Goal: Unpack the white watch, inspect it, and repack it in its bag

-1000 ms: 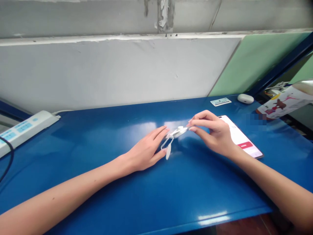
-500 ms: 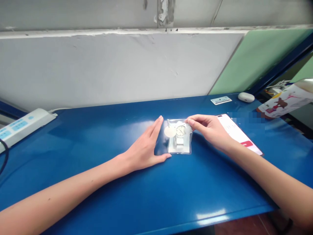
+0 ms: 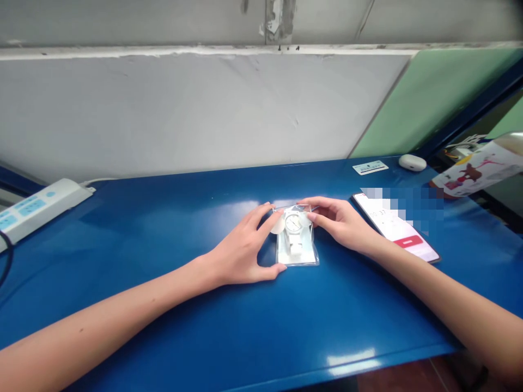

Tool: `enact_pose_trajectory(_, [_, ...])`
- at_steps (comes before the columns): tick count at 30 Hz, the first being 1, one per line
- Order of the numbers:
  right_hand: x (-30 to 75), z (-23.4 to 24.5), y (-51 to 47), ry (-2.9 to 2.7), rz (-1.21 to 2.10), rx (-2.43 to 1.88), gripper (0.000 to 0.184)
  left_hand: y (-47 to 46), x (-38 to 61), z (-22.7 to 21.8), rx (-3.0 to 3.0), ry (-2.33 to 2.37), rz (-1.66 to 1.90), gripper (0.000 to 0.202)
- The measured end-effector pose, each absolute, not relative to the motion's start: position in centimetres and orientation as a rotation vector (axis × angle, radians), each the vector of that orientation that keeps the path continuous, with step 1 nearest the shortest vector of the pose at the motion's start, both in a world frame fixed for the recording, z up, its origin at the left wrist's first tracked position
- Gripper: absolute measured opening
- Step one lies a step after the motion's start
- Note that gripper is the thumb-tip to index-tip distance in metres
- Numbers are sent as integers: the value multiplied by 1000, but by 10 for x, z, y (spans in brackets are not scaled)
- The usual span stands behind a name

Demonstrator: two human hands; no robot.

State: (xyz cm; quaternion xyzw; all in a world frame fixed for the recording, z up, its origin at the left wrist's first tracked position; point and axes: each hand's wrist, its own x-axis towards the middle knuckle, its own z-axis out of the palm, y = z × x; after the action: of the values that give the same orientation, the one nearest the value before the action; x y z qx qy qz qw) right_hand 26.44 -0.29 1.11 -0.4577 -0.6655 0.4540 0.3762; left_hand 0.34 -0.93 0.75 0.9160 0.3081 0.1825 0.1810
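Note:
A white watch point(image 3: 293, 224) with a round dial lies in a clear plastic bag point(image 3: 315, 256) on the blue table. Its strap is folded below the dial, and a round white tag point(image 3: 278, 224) sits at the upper left. My right hand point(image 3: 341, 222) pinches the bag's upper right edge between thumb and fingers. At the left side, my left hand point(image 3: 245, 247) rests with thumb and fingers spread apart. Its fingertips touch the bag's upper left corner and partly cover the tag; the thumb reaches the lower left corner.
To the right lies a phone point(image 3: 402, 231) with a lit screen, partly pixelated. Behind it are a card point(image 3: 370, 167) and a white earbud case point(image 3: 412, 162). A printed cylindrical container point(image 3: 478, 169) stands far right. A power strip point(image 3: 36, 209) sits at the left, near the wall.
The bag with the watch has shifted slightly towards me and left. My right hand has moved left along its top edge, and my left fingers now overlap its corner.

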Motion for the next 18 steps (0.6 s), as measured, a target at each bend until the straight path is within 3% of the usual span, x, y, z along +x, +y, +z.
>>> enact_pose_trajectory(3, [264, 9, -4, -1797, 1030, -1184, 32, -10, 3, 7, 2586, 883, 505, 99])
enact_pose_trajectory(9, [269, 8, -9, -2300, 429, -1210, 42, -8, 4, 7, 2588, 916, 466, 94])
enact_pose_trajectory(13, [276, 16, -9, -2559, 267, -1160, 65, -8, 5, 9, 2605, 936, 434, 91])
enact_pose_trajectory(18, [284, 19, -10, -2695, 393, -1168, 96, -8, 5, 10, 2615, 961, 401, 89])
